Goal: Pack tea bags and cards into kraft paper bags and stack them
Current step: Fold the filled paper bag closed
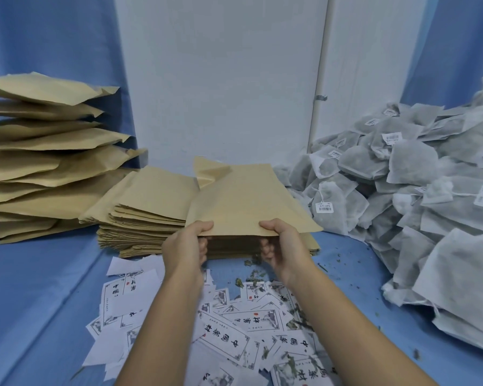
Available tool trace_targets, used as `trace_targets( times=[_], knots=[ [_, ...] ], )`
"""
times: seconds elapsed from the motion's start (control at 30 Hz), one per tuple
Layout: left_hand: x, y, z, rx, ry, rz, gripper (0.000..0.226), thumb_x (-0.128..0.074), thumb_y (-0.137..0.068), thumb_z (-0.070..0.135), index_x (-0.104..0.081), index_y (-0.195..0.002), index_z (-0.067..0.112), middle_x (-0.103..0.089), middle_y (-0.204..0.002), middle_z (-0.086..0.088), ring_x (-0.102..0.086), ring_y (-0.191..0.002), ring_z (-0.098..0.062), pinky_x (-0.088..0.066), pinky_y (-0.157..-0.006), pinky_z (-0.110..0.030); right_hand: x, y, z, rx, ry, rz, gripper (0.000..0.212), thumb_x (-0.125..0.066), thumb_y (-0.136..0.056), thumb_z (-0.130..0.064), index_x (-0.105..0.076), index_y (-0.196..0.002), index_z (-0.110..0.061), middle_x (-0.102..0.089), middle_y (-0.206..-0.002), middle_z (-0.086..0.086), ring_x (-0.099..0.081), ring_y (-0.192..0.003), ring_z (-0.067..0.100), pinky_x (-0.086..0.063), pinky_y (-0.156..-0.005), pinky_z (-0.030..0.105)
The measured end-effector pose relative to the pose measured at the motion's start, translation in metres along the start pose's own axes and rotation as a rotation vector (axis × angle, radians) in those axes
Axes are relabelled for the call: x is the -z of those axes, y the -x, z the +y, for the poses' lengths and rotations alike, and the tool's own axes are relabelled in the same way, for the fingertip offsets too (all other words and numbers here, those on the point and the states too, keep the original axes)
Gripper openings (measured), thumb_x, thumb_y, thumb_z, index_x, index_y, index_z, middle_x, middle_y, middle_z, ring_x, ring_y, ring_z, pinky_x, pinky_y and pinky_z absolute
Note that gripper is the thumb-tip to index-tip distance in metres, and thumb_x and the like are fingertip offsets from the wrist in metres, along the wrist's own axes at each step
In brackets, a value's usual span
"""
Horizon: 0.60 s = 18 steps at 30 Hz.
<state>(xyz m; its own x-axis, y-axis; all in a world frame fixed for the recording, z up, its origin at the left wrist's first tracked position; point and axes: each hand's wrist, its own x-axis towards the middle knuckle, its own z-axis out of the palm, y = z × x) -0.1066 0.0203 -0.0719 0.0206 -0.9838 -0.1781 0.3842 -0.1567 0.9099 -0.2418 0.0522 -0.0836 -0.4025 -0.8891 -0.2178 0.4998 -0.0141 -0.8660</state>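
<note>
In the head view, a kraft paper bag (pixel 243 201) is held at its near edge by both hands. The left hand (pixel 186 243) grips the left part of that edge and the right hand (pixel 283 243) the right part. On each, the thumb is laid on top and the fingers are curled underneath, clamped on the paper. The near edge is lifted slightly; the far end lies over the stack of flat kraft bags (pixel 142 218), whose near edges are fanned and uneven.

A taller, looser pile of kraft bags (pixel 39 162) is seen at the left, touching the flat stack's left side. A heap of tea bags (pixel 416 190) fills the right side, its foot just beside the flat stack's right corner. Printed cards (pixel 226 330) are scattered on the blue cloth (pixel 39 288) under the forearms, with loose tea leaf bits (pixel 251 274) among them.

Bare cloth is left at the near left and in a narrow strip between the cards and the tea bag heap. A white wall (pixel 221 79) closes the far side.
</note>
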Motion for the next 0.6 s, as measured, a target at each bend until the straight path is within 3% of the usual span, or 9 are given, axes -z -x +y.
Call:
trace_targets(
  times=[0.27,0.4,0.5,0.6],
  knots=[
    [0.014,-0.008,0.009,0.050,0.305,0.149,0.025,-0.067,-0.080,0.009,-0.048,-0.063,0.014,-0.032,-0.032,0.007,-0.023,-0.026,-0.005,-0.015,-0.031,-0.015,0.004,0.001,-0.001,0.011,-0.100,0.075,0.008,-0.058,-0.083,-0.008,-0.052,-0.078,-0.009,-0.044,-0.042,0.001,-0.032,-0.031,0.009,-0.024,-0.033,0.017],
    [0.014,-0.007,0.011,-0.113,0.242,0.252,0.021,-0.069,-0.082,0.017,-0.055,-0.066,0.016,-0.045,-0.034,0.008,-0.037,-0.029,-0.003,-0.033,-0.042,-0.018,0.003,0.003,0.000,0.042,-0.111,0.054,0.014,-0.052,-0.095,-0.014,-0.053,-0.082,-0.008,-0.050,-0.042,0.004,-0.037,-0.030,0.009,-0.028,-0.031,0.016],
    [0.014,-0.007,0.011,-0.286,0.153,0.251,0.014,-0.062,-0.090,0.019,-0.060,-0.076,0.019,-0.064,-0.065,0.004,-0.057,-0.043,-0.001,-0.045,-0.042,-0.014,-0.001,0.005,0.003,0.056,-0.125,0.027,0.026,-0.045,-0.100,-0.024,-0.054,-0.084,-0.006,-0.054,-0.043,0.007,-0.042,-0.031,0.010,-0.032,-0.033,0.015],
    [0.012,-0.008,0.015,-0.327,0.217,0.216,0.006,-0.054,-0.095,0.019,-0.059,-0.093,0.022,-0.062,-0.094,0.005,-0.063,-0.081,-0.009,-0.051,-0.047,-0.018,-0.005,0.008,0.006,0.019,-0.102,-0.026,0.026,-0.043,-0.101,-0.024,-0.053,-0.087,-0.004,-0.056,-0.045,0.010,-0.044,-0.032,0.012,-0.033,-0.033,0.016]
  ],
)
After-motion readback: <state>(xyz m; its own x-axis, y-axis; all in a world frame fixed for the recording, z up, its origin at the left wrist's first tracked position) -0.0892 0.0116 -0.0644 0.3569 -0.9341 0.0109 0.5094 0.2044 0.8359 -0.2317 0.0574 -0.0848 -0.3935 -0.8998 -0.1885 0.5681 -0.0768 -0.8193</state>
